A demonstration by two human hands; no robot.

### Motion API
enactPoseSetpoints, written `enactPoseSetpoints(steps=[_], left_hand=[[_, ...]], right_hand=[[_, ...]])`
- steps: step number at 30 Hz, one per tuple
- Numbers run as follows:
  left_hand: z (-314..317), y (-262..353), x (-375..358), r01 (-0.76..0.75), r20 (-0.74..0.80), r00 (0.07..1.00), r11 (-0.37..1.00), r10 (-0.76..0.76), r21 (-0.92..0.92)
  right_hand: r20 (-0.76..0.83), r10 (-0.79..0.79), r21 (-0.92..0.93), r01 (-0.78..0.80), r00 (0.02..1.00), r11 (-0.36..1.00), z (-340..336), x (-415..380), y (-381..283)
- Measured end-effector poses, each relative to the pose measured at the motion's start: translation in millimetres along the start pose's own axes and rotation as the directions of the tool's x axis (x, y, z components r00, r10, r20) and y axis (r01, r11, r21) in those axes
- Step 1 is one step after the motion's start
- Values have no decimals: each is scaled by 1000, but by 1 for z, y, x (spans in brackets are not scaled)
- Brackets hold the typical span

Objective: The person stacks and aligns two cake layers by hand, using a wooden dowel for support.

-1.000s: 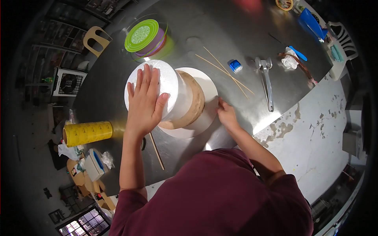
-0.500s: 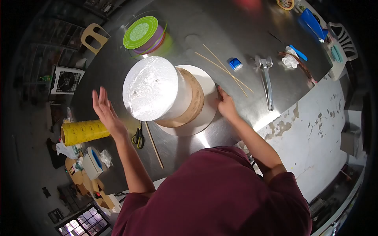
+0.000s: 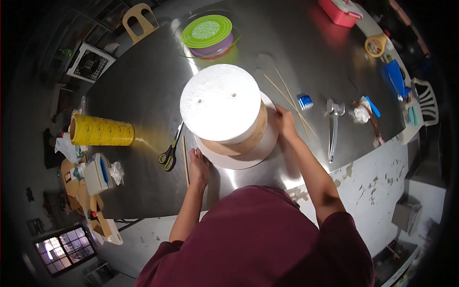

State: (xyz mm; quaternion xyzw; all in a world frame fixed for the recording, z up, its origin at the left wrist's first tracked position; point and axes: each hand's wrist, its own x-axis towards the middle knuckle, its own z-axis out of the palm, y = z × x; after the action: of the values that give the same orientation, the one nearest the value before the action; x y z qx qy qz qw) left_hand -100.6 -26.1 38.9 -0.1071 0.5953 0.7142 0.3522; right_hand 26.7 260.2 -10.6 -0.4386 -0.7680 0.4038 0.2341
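Observation:
A white foam cylinder (image 3: 217,112) with two small holes in its top stands on a brown round layer (image 3: 248,141), which rests on a white round board (image 3: 239,161). My left hand (image 3: 198,170) has its fingers bent at the board's left edge. On the opposite side, my right hand (image 3: 286,123) grips the board's right edge, its fingers partly hidden. Close to my left hand lie a thin wooden dowel (image 3: 186,160) and black-and-yellow scissors (image 3: 168,155).
Two crossed thin sticks (image 3: 294,105), a blue packet (image 3: 305,101) and a metal press-like tool (image 3: 332,131) lie on the right. A yellow roll (image 3: 103,131) is at left. A green-topped turntable (image 3: 208,32) stands behind. The metal table's edge (image 3: 368,155) runs at right.
My left hand has come down from its raised, open position to the board's left edge. My right hand stays at the right edge. The view has shifted, showing the foam top more from above.

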Motion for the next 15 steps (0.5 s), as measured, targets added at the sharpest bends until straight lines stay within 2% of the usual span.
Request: enactPoseSetpoints(steps=[4, 7, 10, 13, 15], left_hand=[[3, 6, -2, 22, -50, 999, 1000, -21, 13], [-7, 4, 7, 31, -44, 999, 999, -31, -9], [-10, 5, 8, 44, -54, 998, 999, -45, -20], [-9, 10, 5, 65, -52, 996, 997, -67, -35], [-10, 16, 4, 93, -45, 994, 994, -95, -60]], right_hand=[[69, 75, -94, -68, 995, 993, -3, 13, -3], [-33, 117, 58, -115, 993, 992, 5, 14, 2], [162, 299, 53, -310, 941, 949, 3, 26, 0], [305, 337, 229, -412, 891, 882, -3, 27, -14], [339, 392, 254, -485, 855, 837, -9, 27, -20]])
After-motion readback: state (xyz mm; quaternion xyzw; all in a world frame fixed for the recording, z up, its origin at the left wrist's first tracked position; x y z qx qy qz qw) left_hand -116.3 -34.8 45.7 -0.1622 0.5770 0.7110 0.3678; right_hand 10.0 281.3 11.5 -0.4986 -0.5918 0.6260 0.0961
